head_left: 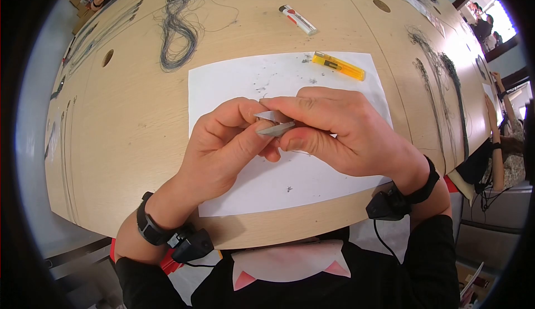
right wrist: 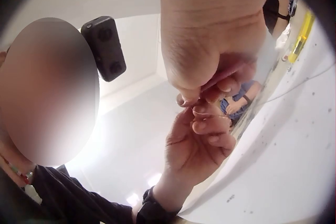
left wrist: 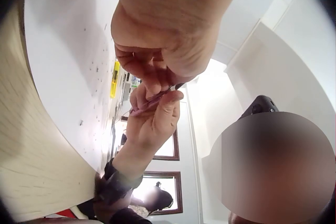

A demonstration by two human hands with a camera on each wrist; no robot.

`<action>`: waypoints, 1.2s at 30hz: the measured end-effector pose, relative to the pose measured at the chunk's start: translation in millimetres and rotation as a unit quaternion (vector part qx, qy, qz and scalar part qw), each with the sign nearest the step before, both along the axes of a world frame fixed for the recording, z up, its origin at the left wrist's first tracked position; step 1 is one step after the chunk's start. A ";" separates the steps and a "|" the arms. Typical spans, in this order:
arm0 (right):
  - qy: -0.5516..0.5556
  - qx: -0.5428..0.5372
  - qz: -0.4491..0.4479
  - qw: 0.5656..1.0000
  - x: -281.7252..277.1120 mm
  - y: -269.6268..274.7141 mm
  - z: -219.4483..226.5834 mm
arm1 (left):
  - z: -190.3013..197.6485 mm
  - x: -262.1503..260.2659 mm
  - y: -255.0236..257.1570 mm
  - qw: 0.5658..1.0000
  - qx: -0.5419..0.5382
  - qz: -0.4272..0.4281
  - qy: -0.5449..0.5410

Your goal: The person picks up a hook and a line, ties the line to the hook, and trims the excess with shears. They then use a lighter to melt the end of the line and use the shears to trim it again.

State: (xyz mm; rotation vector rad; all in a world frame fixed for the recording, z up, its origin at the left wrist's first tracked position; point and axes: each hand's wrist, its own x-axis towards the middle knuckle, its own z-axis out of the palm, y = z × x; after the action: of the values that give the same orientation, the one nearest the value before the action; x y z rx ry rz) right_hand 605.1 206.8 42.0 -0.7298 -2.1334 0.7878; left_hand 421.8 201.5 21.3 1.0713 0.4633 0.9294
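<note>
My right hand (head_left: 343, 128) grips a small pair of thread snips (head_left: 277, 130) over the white sheet. Two short grey blades point left, and a pink strip of the handle (left wrist: 144, 109) shows between the fingers in the left wrist view. Facing it, my left hand (head_left: 220, 147) has thumb and fingertips pinched together right at the blades. A fine thread (right wrist: 294, 90) runs to the left fingertips in the right wrist view. What lies between the blades is hidden by fingers.
Under the hands lies a white paper sheet (head_left: 223, 197) with dark specks. A yellow lighter (head_left: 340, 66) rests on its far edge, and a white lighter (head_left: 298, 20) lies beyond. A looped grey thread bundle (head_left: 179, 35) and more strands (head_left: 446, 86) spread over the wooden table (head_left: 128, 136).
</note>
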 end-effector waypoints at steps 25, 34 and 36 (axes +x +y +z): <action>0.128 -0.233 -0.072 0.961 -2.3 -8.1 -0.7 | -1.1 3.7 -1.5 0.985 0.065 0.070 0.144; 0.107 -0.191 -0.068 0.973 -7.2 -11.2 -1.9 | -1.7 6.0 -5.5 0.987 0.054 0.038 0.148; 0.124 -0.172 -0.060 0.975 -7.9 -11.5 -3.8 | -2.2 7.7 -6.9 0.990 0.045 0.039 0.130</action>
State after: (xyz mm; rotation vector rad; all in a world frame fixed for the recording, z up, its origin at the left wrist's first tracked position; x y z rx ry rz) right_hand 597.2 195.3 38.2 -0.8780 -1.7328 1.1356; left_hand 429.4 194.6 19.2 1.2719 0.6873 0.8899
